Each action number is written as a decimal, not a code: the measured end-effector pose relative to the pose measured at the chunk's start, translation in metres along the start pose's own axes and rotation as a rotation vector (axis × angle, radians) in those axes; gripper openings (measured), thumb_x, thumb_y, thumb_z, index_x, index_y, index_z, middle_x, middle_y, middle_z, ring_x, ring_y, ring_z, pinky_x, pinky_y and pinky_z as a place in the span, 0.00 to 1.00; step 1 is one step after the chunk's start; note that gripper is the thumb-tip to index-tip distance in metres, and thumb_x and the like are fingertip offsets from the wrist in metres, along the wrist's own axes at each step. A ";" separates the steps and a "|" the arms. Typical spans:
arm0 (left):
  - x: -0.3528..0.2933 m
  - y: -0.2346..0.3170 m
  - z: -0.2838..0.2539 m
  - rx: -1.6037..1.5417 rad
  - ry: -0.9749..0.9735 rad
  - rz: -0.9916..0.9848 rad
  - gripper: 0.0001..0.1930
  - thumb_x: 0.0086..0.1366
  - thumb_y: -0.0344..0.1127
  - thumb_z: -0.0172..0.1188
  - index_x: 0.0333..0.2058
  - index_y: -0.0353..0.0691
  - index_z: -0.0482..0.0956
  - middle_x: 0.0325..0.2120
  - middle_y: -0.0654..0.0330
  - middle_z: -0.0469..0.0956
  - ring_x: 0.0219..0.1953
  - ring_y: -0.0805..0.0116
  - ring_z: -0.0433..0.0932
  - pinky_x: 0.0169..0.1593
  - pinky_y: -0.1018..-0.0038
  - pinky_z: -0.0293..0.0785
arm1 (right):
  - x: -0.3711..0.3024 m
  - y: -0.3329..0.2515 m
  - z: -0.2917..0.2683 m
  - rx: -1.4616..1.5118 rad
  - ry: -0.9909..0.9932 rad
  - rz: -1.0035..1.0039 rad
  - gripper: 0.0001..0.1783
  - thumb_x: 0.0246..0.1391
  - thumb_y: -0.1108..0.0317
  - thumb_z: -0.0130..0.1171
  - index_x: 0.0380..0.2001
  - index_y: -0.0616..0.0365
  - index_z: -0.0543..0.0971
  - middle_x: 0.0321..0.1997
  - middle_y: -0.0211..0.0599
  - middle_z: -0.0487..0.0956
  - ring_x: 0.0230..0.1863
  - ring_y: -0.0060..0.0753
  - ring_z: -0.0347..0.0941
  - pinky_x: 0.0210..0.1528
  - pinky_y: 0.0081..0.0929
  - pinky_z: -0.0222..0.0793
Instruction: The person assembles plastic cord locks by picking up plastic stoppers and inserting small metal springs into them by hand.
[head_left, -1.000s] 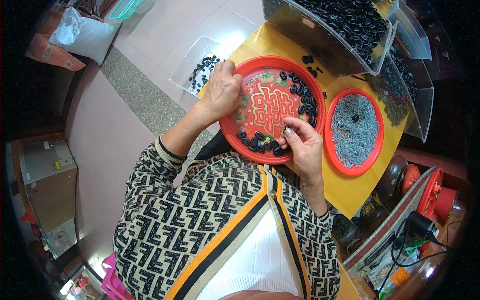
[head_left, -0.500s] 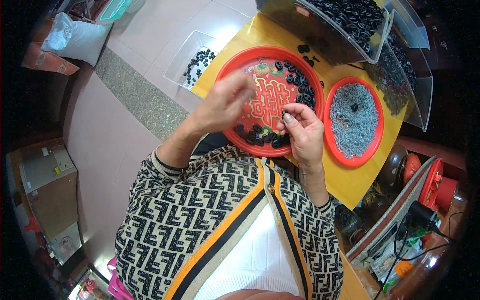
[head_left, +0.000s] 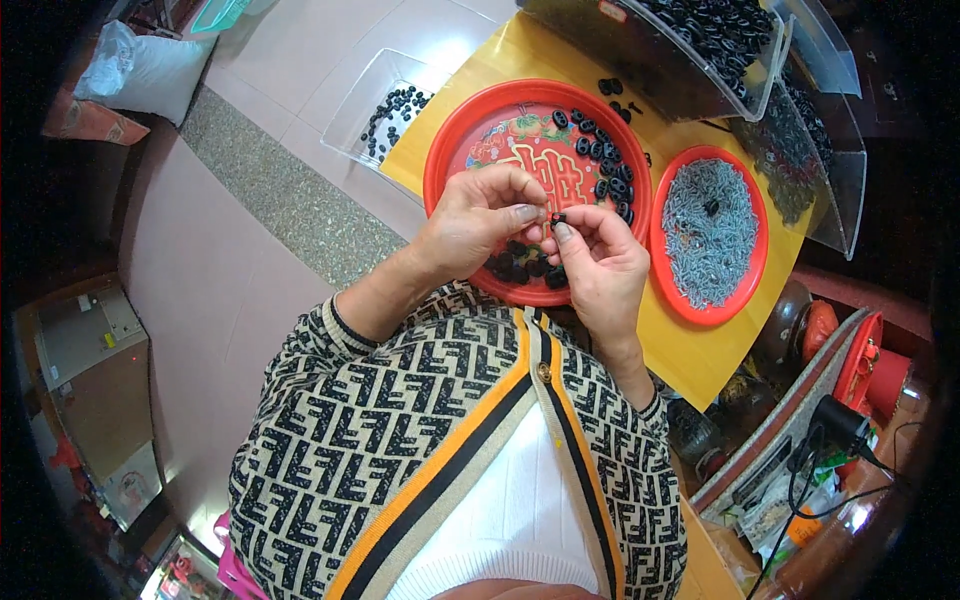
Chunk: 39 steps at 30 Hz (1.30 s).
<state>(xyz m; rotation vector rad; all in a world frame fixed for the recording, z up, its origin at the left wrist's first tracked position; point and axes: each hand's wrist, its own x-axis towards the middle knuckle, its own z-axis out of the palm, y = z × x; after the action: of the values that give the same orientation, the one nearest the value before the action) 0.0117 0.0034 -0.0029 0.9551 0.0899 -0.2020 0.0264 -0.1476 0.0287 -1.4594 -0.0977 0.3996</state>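
Observation:
Over the round red tray [head_left: 437, 160], my two hands meet almost fingertip to fingertip. My right hand [head_left: 608, 265] is closed, pinching a small black plastic piece [head_left: 558, 217] between thumb and index finger. Beside it, my left hand [head_left: 468, 225] has thumb and index finger pressed together; whatever is between them is too small to make out. Black oval pieces with holes [head_left: 612, 172] line the tray's right side. More black pieces [head_left: 520, 265] lie at its near edge, partly covered by my hands. The tray's printed middle is partly hidden too.
Right of the tray, an oval red tray [head_left: 657, 250] holds many slender grey spring-like pieces [head_left: 715, 255]. Clear bins [head_left: 690, 60] of black parts stand at the back right. A clear box [head_left: 345, 125] with small black pieces is at the far left, beyond the yellow board [head_left: 690, 365].
My left hand has come down and right from over the tray's left side to my right fingertips, its fingers now pinched. My right hand keeps its hold on the black piece.

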 end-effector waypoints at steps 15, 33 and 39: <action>-0.004 0.006 0.008 0.164 0.048 0.089 0.06 0.53 0.20 0.53 0.31 0.33 0.69 0.24 0.63 0.72 0.27 0.77 0.73 0.31 0.82 0.71 | -0.002 0.007 0.003 -0.173 0.070 -0.079 0.04 0.46 0.79 0.54 0.29 0.65 0.73 0.25 0.30 0.75 0.25 0.15 0.70 0.27 0.12 0.66; 0.006 -0.005 0.015 0.478 0.138 0.203 0.05 0.49 0.16 0.53 0.24 0.32 0.71 0.20 0.63 0.72 0.25 0.80 0.71 0.29 0.82 0.70 | 0.006 0.021 -0.003 -0.163 0.088 -0.112 0.04 0.46 0.78 0.54 0.28 0.65 0.74 0.23 0.30 0.75 0.24 0.17 0.72 0.25 0.14 0.68; 0.016 -0.015 0.012 0.610 0.031 0.252 0.05 0.52 0.18 0.52 0.29 0.32 0.71 0.25 0.64 0.72 0.29 0.79 0.72 0.32 0.83 0.71 | 0.010 0.024 -0.017 -0.100 0.064 -0.015 0.03 0.48 0.77 0.52 0.29 0.65 0.73 0.24 0.31 0.75 0.24 0.18 0.72 0.25 0.14 0.70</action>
<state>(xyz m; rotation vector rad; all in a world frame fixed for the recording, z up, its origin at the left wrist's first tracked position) 0.0241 -0.0170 -0.0107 1.5650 -0.0697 0.0252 0.0356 -0.1588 0.0016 -1.5682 -0.0777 0.3394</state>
